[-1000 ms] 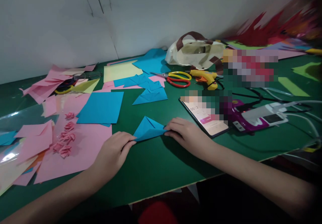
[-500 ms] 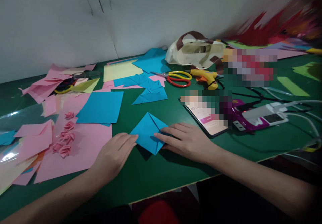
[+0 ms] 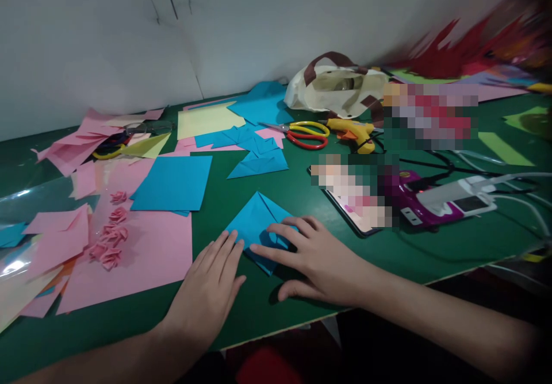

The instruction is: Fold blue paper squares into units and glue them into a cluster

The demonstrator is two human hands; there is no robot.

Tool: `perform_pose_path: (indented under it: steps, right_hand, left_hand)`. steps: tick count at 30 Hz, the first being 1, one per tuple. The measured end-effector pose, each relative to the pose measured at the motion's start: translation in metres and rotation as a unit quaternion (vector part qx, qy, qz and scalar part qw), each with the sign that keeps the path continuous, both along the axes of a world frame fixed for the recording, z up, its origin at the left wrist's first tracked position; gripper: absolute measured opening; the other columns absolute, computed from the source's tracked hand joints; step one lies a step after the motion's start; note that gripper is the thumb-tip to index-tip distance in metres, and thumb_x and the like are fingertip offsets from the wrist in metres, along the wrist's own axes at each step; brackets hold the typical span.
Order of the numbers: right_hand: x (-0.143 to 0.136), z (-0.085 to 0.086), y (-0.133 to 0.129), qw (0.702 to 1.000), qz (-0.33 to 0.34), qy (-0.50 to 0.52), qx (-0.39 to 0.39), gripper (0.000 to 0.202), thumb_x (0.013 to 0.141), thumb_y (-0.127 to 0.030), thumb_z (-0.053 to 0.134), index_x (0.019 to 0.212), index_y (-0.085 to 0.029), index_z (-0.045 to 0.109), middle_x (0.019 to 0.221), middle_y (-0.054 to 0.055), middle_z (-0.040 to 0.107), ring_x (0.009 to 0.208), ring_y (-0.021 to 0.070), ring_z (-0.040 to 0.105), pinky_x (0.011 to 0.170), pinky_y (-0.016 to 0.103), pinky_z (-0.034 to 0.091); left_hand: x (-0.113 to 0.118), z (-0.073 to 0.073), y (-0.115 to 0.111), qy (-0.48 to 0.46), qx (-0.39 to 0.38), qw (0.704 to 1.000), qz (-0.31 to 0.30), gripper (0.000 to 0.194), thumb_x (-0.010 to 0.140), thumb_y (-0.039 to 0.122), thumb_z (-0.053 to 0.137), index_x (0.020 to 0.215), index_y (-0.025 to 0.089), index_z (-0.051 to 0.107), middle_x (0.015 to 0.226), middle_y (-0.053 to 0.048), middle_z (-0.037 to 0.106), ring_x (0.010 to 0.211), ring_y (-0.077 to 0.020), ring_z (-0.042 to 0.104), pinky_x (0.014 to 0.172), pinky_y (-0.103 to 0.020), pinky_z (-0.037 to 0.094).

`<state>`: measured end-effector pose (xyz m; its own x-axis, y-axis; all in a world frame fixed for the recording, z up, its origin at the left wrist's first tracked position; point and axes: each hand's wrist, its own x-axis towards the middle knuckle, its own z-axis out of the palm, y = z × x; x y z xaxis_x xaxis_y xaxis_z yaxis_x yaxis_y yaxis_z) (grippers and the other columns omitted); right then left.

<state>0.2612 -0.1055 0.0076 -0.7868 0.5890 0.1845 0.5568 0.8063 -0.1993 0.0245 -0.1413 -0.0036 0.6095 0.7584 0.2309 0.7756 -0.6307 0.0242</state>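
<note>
A blue folded paper square (image 3: 254,217) lies on the green table, one corner toward me, with crease lines and flaps on its upper face. My left hand (image 3: 211,280) rests flat with its fingertips at the paper's left corner, fingers stretched out and thumb apart. Over the paper's right half spreads my right hand (image 3: 319,257), its fingertips touching the surface and its thumb out on the table. The right corner of the paper is hidden under that hand.
Left of my hands are blue sheets (image 3: 172,183), pink paper (image 3: 155,252) and small pink paper roses (image 3: 114,234). Behind lie folded blue pieces (image 3: 261,162), scissors (image 3: 307,134), a yellow glue gun (image 3: 356,133) and a cream bag (image 3: 297,93). A phone (image 3: 362,214) and purple power strip (image 3: 414,200) lie right.
Both hands have gone from holding the paper's side corners to lying spread on it. My right hand has moved left over the paper, which has shifted slightly toward me.
</note>
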Motion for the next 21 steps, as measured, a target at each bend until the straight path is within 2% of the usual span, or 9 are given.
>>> perform_pose_path:
  steps: [4,9,13,17,21]
  right_hand:
    - [-0.003,0.000,-0.005,1.000,-0.004,-0.022,-0.004,0.063,0.082,-0.066,0.037,0.135,-0.033,0.041,0.127,0.010,0.050,0.109,0.0330,0.043,0.083,0.051,0.037]
    - [-0.004,0.000,-0.008,0.999,-0.009,-0.034,0.012,0.064,0.082,-0.065,0.039,0.136,-0.032,0.040,0.123,0.011,0.052,0.108,0.0332,0.043,0.081,0.050,0.040]
    - [-0.005,0.000,-0.011,0.999,-0.013,-0.039,0.019,0.064,0.079,-0.064,0.044,0.135,-0.032,0.041,0.122,0.012,0.052,0.109,0.0335,0.045,0.082,0.051,0.042]
    - [-0.003,-0.001,-0.012,0.999,-0.013,-0.022,0.026,0.056,0.081,-0.056,0.050,0.132,-0.031,0.046,0.121,0.013,0.053,0.111,0.0321,0.047,0.083,0.050,0.044]
    - [0.007,-0.006,-0.002,0.999,-0.034,-0.001,0.024,0.052,0.085,-0.040,0.054,0.132,-0.020,0.045,0.121,0.016,0.053,0.105,0.0266,0.053,0.080,0.042,0.051]
  left_hand:
    - [-0.001,0.000,0.001,0.011,-0.008,1.000,0.001,0.039,0.094,0.026,0.034,0.129,0.012,0.045,0.131,-0.017,0.051,0.121,-0.0305,0.048,0.088,-0.046,0.050]
    - [-0.002,-0.002,0.001,0.056,0.017,0.998,-0.010,0.042,0.096,0.028,0.028,0.131,0.012,0.044,0.135,-0.018,0.047,0.124,-0.0309,0.044,0.090,-0.047,0.047]
    - [-0.004,0.002,0.003,0.103,0.006,0.994,-0.025,0.048,0.095,0.039,0.029,0.133,0.014,0.042,0.137,-0.015,0.045,0.126,-0.0298,0.042,0.093,-0.045,0.045]
    - [-0.005,0.012,0.007,0.110,-0.007,0.993,-0.048,0.056,0.093,0.049,0.030,0.134,0.013,0.042,0.137,-0.016,0.045,0.124,-0.0320,0.044,0.089,-0.048,0.047]
    - [-0.005,0.017,0.016,0.076,-0.016,0.995,-0.064,0.049,0.094,0.043,0.032,0.129,0.011,0.047,0.130,-0.015,0.053,0.119,-0.0295,0.050,0.090,-0.045,0.047]
